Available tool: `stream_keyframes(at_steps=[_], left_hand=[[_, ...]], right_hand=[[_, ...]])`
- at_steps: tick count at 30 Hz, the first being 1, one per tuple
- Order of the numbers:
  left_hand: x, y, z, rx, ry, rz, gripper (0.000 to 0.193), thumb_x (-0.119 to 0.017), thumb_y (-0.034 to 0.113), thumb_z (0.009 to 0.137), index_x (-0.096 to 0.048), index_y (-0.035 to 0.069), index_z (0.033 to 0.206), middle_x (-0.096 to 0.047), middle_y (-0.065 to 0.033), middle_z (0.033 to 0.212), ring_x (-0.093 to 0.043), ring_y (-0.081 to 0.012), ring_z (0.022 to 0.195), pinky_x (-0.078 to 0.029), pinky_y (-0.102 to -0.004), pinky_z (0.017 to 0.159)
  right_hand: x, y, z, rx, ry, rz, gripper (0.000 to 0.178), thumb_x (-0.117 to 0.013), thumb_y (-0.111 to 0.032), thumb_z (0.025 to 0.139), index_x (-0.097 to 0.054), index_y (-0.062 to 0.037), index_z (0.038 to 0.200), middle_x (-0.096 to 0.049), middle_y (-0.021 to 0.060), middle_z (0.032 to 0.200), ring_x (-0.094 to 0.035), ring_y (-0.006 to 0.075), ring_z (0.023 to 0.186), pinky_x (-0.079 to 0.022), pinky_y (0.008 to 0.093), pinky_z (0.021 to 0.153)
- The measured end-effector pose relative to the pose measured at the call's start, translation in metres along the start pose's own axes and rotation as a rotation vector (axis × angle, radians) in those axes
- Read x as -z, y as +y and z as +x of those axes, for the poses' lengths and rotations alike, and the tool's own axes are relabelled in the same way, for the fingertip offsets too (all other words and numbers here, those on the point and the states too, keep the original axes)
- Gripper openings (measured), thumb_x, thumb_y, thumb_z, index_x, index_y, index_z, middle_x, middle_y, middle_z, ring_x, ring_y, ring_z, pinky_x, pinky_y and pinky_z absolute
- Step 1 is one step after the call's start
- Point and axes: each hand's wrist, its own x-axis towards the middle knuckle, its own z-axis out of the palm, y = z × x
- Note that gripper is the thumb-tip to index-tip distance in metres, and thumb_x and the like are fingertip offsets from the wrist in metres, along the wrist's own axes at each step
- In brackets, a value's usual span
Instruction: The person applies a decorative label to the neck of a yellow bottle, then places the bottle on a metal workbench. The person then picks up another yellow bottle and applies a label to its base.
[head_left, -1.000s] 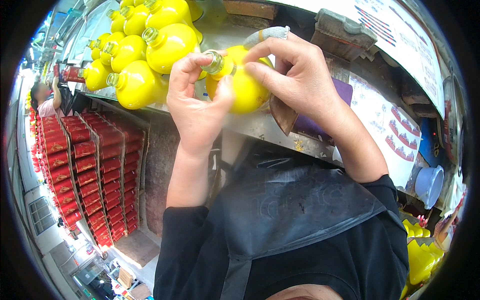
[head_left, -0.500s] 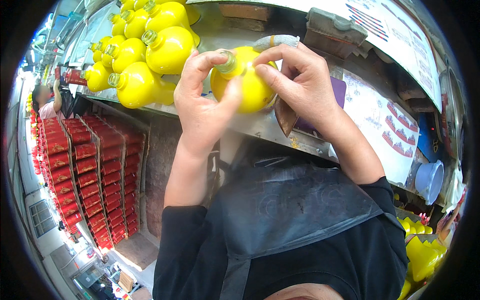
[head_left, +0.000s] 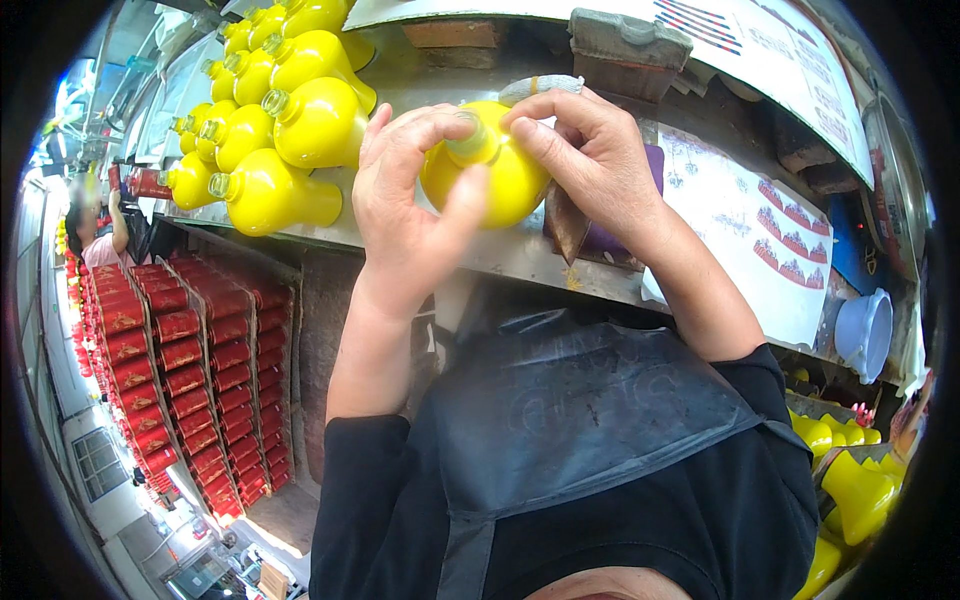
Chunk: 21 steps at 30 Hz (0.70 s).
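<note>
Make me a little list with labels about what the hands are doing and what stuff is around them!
Left hand: left hand grips the neck side of a yellow bottle
Right hand: right hand pinches the same bottle from the other side
Bottle: round, yellow, pale open neck, held over the metal bench
Beside it: a pile of yellow bottles lying on the bench to the left
Lower left: rows of red boxes
Right: a white sheet with red shapes and a pale plastic cup
Clothing: dark apron
</note>
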Motion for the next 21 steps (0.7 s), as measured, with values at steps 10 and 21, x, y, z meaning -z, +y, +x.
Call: stream_keyframes(at_steps=[10,21], left_hand=[[0.004,0.0,0.0,0.013,-0.039,-0.09,0.028,-0.072,0.006,0.086,-0.073,0.009,0.115,-0.075,-0.0082,0.116,-0.067,-0.0283,0.118,-0.036,-0.0493,0.115],[0.005,-0.007,-0.001,0.076,-0.067,-0.179,0.032,-0.076,0.004,0.086,-0.075,0.01,0.117,-0.076,-0.0073,0.115,-0.068,-0.0269,0.12,-0.036,-0.0486,0.116]], right_hand=[[0.01,-0.012,-0.001,0.128,-0.036,-0.24,0.029,-0.085,-0.029,0.08,-0.079,-0.0096,0.101,-0.07,0.0167,0.092,-0.068,0.0334,0.083,-0.054,0.0405,0.074],[0.01,-0.003,0.01,0.224,-0.053,-0.197,0.023,-0.088,-0.023,0.083,-0.08,-0.0091,0.099,-0.046,-0.002,0.067,-0.041,0.005,0.057,-0.031,0.0245,0.052]])
